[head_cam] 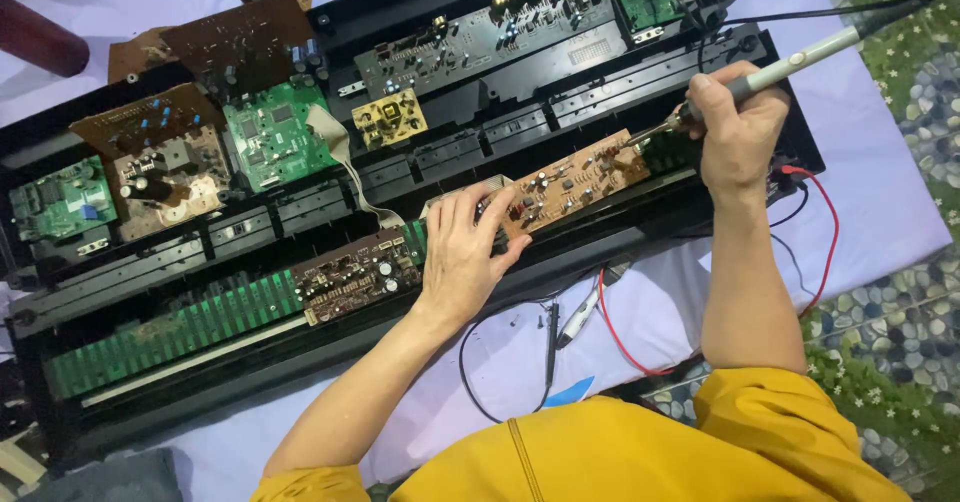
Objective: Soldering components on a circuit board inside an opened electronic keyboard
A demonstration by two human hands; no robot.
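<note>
Your left hand [462, 254] lay flat, fingers spread, on the brown circuit board [575, 182]. Your right hand [738, 127] pinched the soldering iron [800, 60], tip touching it; soldering looked unfinished.

Bright, even light; soft shadows.

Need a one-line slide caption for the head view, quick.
Left hand steadies a tan circuit board inside an opened black electronics chassis while the right hand touches a soldering iron to its end.
</note>
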